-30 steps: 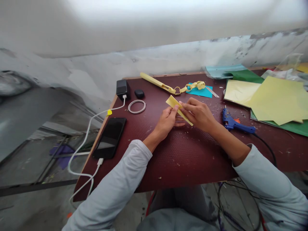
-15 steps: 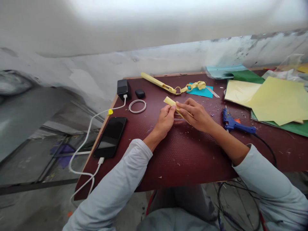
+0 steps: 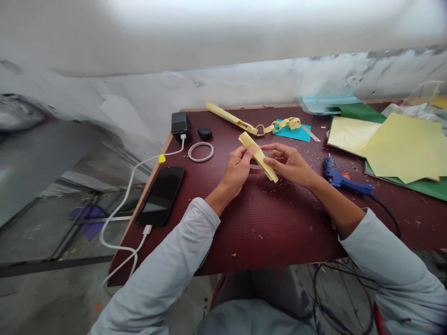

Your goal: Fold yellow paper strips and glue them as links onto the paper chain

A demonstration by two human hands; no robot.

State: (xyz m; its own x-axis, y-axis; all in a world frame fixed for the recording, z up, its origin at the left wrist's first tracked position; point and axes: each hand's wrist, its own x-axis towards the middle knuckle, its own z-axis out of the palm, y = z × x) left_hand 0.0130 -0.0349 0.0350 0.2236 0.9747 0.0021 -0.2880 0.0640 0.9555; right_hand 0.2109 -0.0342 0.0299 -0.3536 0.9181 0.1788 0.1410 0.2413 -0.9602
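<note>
A folded strip of yellow paper (image 3: 257,156) is held at a slant above the table. My left hand (image 3: 238,168) grips its left side, with the thumb on top. On the other side my right hand (image 3: 289,163) has its thumb and fingers on the strip's right edge, and the fingertips behind it are partly hidden. Beyond the hands lies a yellow paper chain (image 3: 267,129), joined to a long yellow paper roll (image 3: 223,113). The chain's right end rests on a blue paper piece (image 3: 295,133), beside a cutter blade (image 3: 312,134).
A blue glue gun (image 3: 345,180) lies to the right, near yellow paper sheets (image 3: 407,146). On the left are a phone (image 3: 161,195) with a white cable, a black charger (image 3: 180,124), a black case (image 3: 204,133) and a tape ring (image 3: 200,152). Paper scraps dot the maroon table (image 3: 251,232).
The yellow strip now shows its broad folded face. My right hand has slid off the top of it to its right edge, and its fingers have spread slightly.
</note>
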